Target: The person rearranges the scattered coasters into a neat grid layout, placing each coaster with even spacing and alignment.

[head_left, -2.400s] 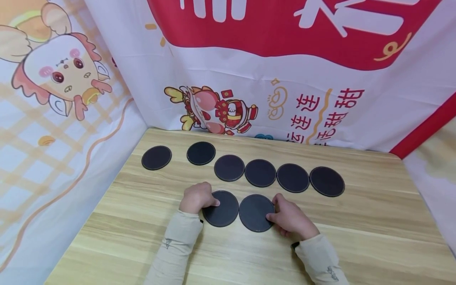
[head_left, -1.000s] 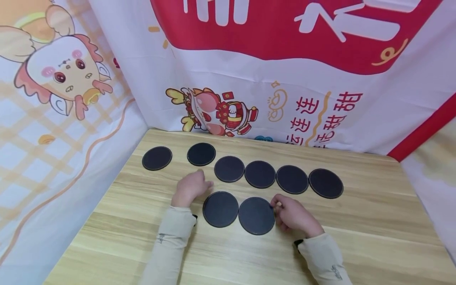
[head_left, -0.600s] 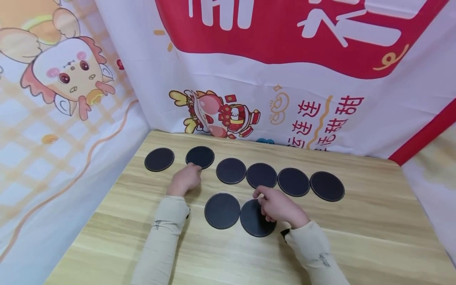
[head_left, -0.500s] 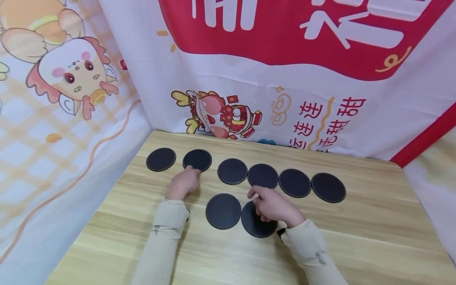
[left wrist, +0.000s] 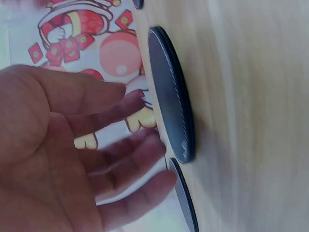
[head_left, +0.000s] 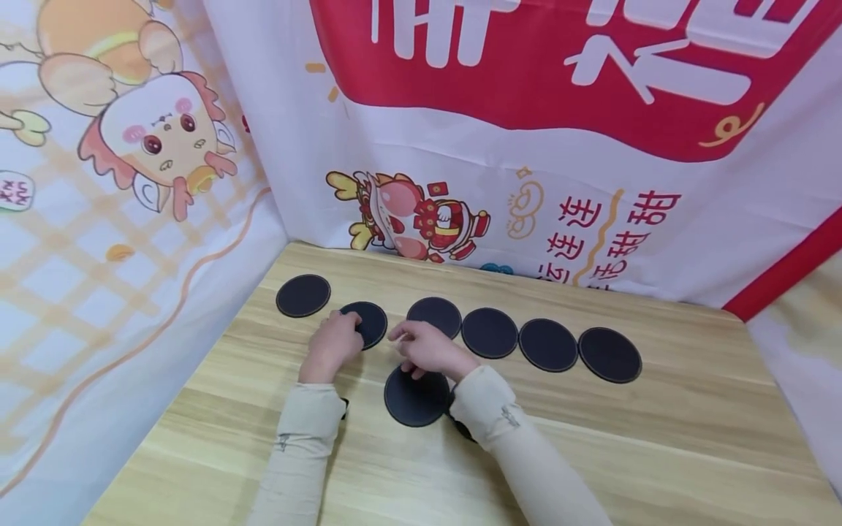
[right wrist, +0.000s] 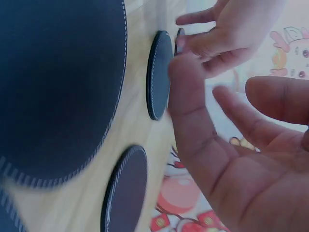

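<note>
Black disc [head_left: 370, 321] just beside left grip [head_left: 332, 343], fingers apart; right grip [head_left: 430, 349] nearby, fingers also apart

We are looking down on a desk [head_left: 658, 453] of pale, streaky wood grain. Behind it a white cloth [head_left: 487, 150] is hanging, carrying a red panel [head_left: 526, 91] with white lettering [head_left: 439, 36], a cartoon figure [head_left: 397, 212] and red characters [head_left: 580, 210]. On the left, an orange-checked cloth [head_left: 59, 292] is showing a cartoon animal [head_left: 164, 131]. At right, a red strip [head_left: 789, 267] is slanting down, and soft light is falling.
</note>
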`<state>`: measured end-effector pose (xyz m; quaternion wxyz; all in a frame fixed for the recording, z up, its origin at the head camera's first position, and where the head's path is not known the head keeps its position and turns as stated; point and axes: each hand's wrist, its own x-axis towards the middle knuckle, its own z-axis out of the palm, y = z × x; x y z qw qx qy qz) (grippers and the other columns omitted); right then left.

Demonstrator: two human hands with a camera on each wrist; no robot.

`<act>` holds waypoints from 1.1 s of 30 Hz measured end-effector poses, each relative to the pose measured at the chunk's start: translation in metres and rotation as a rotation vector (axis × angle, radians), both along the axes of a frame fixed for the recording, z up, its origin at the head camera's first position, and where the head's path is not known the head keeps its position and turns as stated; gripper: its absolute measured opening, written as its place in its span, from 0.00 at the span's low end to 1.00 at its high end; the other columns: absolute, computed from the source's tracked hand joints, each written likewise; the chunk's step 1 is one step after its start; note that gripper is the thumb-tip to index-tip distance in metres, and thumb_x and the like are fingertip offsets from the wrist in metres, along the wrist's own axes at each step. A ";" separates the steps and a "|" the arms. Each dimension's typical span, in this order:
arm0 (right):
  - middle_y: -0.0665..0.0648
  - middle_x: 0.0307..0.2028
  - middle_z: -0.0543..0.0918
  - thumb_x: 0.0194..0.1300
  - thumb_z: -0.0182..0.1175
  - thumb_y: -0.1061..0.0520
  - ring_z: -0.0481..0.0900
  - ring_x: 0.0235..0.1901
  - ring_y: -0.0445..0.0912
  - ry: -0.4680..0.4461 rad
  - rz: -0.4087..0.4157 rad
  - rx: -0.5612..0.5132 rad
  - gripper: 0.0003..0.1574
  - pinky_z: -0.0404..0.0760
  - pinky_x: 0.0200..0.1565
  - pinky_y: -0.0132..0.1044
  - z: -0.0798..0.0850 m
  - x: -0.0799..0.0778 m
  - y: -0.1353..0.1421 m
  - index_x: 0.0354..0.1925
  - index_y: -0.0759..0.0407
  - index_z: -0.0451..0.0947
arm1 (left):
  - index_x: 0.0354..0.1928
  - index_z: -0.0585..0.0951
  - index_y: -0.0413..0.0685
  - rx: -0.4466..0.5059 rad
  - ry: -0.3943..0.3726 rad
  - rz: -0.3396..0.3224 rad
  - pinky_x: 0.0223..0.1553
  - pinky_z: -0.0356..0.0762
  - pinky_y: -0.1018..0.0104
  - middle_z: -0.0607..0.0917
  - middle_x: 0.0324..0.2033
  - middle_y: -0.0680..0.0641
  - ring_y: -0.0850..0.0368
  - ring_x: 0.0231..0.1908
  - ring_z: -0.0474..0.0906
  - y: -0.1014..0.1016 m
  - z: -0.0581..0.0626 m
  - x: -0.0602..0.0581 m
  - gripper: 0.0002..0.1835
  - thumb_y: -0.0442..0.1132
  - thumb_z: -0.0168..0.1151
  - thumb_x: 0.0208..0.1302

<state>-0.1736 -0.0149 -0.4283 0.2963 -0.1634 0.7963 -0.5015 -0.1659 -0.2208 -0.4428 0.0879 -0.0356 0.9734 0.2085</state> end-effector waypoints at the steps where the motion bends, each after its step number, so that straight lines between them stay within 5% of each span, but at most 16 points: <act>1: 0.71 0.56 0.76 0.74 0.51 0.64 0.85 0.37 0.60 -0.020 -0.003 -0.005 0.22 0.86 0.30 0.45 -0.002 -0.003 -0.004 0.63 0.63 0.74 | 0.64 0.76 0.36 0.006 0.010 0.026 0.54 0.72 0.37 0.73 0.59 0.28 0.31 0.59 0.70 -0.001 -0.001 0.000 0.25 0.35 0.51 0.67; 4: 0.73 0.56 0.76 0.73 0.51 0.64 0.84 0.43 0.64 -0.092 0.003 -0.022 0.30 0.86 0.32 0.48 -0.009 -0.008 -0.014 0.72 0.60 0.66 | 0.68 0.71 0.34 0.015 -0.003 0.077 0.54 0.71 0.36 0.71 0.59 0.26 0.29 0.59 0.67 -0.005 -0.006 -0.001 0.27 0.38 0.51 0.69; 9: 0.71 0.50 0.80 0.73 0.52 0.64 0.84 0.45 0.65 -0.158 0.013 -0.048 0.39 0.87 0.34 0.50 -0.017 -0.010 -0.024 0.78 0.57 0.56 | 0.71 0.65 0.32 0.045 -0.030 0.069 0.59 0.68 0.34 0.68 0.62 0.23 0.27 0.63 0.63 -0.006 -0.009 -0.002 0.30 0.42 0.52 0.72; 21: 0.67 0.64 0.73 0.74 0.53 0.62 0.85 0.43 0.64 -0.214 -0.046 -0.121 0.41 0.87 0.35 0.49 -0.023 -0.008 -0.039 0.79 0.55 0.53 | 0.71 0.65 0.30 0.114 0.000 0.111 0.60 0.66 0.34 0.67 0.63 0.22 0.25 0.63 0.64 -0.011 -0.014 -0.007 0.31 0.44 0.51 0.74; 33: 0.71 0.52 0.79 0.74 0.53 0.62 0.86 0.38 0.61 -0.343 -0.278 -0.279 0.38 0.87 0.34 0.45 -0.024 -0.015 -0.040 0.77 0.60 0.55 | 0.63 0.70 0.22 0.164 -0.012 0.186 0.51 0.75 0.41 0.66 0.60 0.19 0.31 0.51 0.75 -0.026 -0.017 -0.007 0.26 0.34 0.48 0.67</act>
